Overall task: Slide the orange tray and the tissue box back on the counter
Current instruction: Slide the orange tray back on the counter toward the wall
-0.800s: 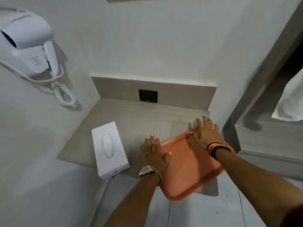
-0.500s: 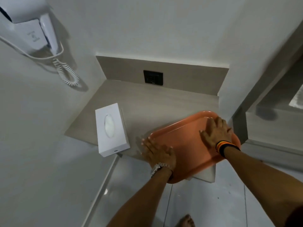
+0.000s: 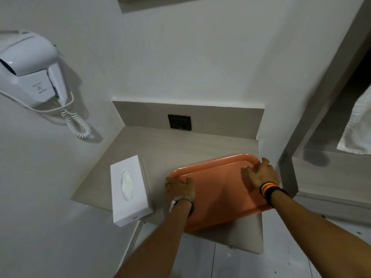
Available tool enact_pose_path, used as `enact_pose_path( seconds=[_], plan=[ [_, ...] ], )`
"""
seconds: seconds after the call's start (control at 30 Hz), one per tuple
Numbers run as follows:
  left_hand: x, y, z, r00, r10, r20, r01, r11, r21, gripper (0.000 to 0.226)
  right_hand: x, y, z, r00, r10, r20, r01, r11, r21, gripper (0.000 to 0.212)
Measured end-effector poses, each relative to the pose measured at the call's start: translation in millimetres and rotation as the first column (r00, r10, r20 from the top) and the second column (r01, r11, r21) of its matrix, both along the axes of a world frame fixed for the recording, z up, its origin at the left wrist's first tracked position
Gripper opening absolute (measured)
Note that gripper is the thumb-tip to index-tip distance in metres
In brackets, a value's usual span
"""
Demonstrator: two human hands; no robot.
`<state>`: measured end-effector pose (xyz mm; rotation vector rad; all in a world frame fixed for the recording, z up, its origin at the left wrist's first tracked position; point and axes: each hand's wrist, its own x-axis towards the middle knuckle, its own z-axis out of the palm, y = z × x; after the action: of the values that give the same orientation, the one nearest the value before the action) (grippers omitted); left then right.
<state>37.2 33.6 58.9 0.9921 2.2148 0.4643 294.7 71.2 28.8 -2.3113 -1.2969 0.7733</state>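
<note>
The orange tray [image 3: 218, 191] lies flat on the right half of the beige counter [image 3: 156, 145], slightly skewed, its near corner close to the front edge. My left hand [image 3: 180, 187] curls over the tray's left rim. My right hand [image 3: 261, 173] presses on the tray near its far right corner, fingers spread. The white tissue box [image 3: 130, 189] stands to the left of the tray, apart from both hands, and its near end overhangs the counter's front edge.
A white hair dryer [image 3: 30, 73] with a coiled cord [image 3: 78, 125] hangs on the left wall. A black socket [image 3: 179, 122] sits in the backsplash. A wall corner [image 3: 270, 117] bounds the counter on the right; a white towel [image 3: 357, 125] hangs beyond it.
The tray has slid back from overhanging the front edge onto the counter, with both hands moving along on it. The tissue box has not moved.
</note>
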Motion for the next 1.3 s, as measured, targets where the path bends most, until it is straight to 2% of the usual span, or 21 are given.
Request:
enact_pose_path(
  seconds=[0.13,0.3,0.53,0.63,0.7,0.73,0.8,0.83,0.9,0.97,1.03,1.1,1.13,1.23,1.3],
  plan=[
    [-27,57,23,1.000,-0.007,-0.009,0.008,0.997,0.076,0.080,-17,22,5,0.985,-0.095,-0.146,0.104,0.993,0.053,0.082],
    [-70,119,34,0.997,-0.073,-0.007,0.074,0.991,0.112,0.067,-44,51,10,0.942,-0.204,-0.268,0.232,0.970,0.077,0.072],
    [-119,188,17,0.978,-0.180,0.109,0.167,0.979,0.115,0.054,-83,92,1,0.889,-0.312,-0.334,0.353,0.933,0.067,0.066],
    [-132,215,0,0.962,-0.218,0.166,0.194,0.969,0.150,0.032,-92,106,-8,0.869,-0.361,-0.339,0.402,0.914,0.057,0.064],
    [-138,228,-5,0.952,-0.235,0.197,0.208,0.967,0.148,0.027,-95,112,-13,0.853,-0.387,-0.351,0.432,0.900,0.059,0.064],
    [-139,234,-8,0.945,-0.246,0.215,0.220,0.966,0.138,0.037,-96,115,-16,0.848,-0.397,-0.352,0.443,0.894,0.059,0.064],
    [-142,244,-14,0.939,-0.261,0.225,0.243,0.964,0.105,0.075,-97,119,-20,0.844,-0.410,-0.346,0.456,0.888,0.061,0.065],
    [-143,246,-17,0.935,-0.268,0.232,0.251,0.963,0.103,0.085,-98,120,-22,0.843,-0.416,-0.341,0.461,0.885,0.059,0.066],
    [-144,244,-23,0.929,-0.280,0.242,0.260,0.959,0.111,0.089,-100,120,-22,0.847,-0.420,-0.326,0.458,0.888,0.047,0.068],
    [-145,231,-27,0.925,-0.326,0.193,0.304,0.943,0.139,0.089,-107,114,-19,0.882,-0.388,-0.267,0.417,0.907,0.060,0.065],
    [-141,211,-35,0.910,-0.414,-0.002,0.409,0.897,0.167,0.085,-119,100,-19,0.941,-0.307,-0.145,0.326,0.935,0.138,0.057],
    [-134,184,-44,0.828,-0.517,-0.217,0.551,0.822,0.147,0.082,-136,75,-26,0.987,-0.163,0.009,0.158,0.966,0.205,0.057],
    [-129,168,-50,0.776,-0.570,-0.271,0.614,0.780,0.117,0.082,-145,60,-32,0.994,-0.073,0.083,0.054,0.977,0.208,0.063],
    [-114,120,-67,0.667,-0.673,-0.319,0.715,0.698,0.022,0.081,-169,16,-51,0.962,0.131,0.241,-0.173,0.972,0.160,0.068],
    [-104,92,-74,0.659,-0.672,-0.338,0.714,0.700,0.002,0.081,-179,-8,-60,0.948,0.168,0.269,-0.211,0.968,0.137,0.068]
  ],
)
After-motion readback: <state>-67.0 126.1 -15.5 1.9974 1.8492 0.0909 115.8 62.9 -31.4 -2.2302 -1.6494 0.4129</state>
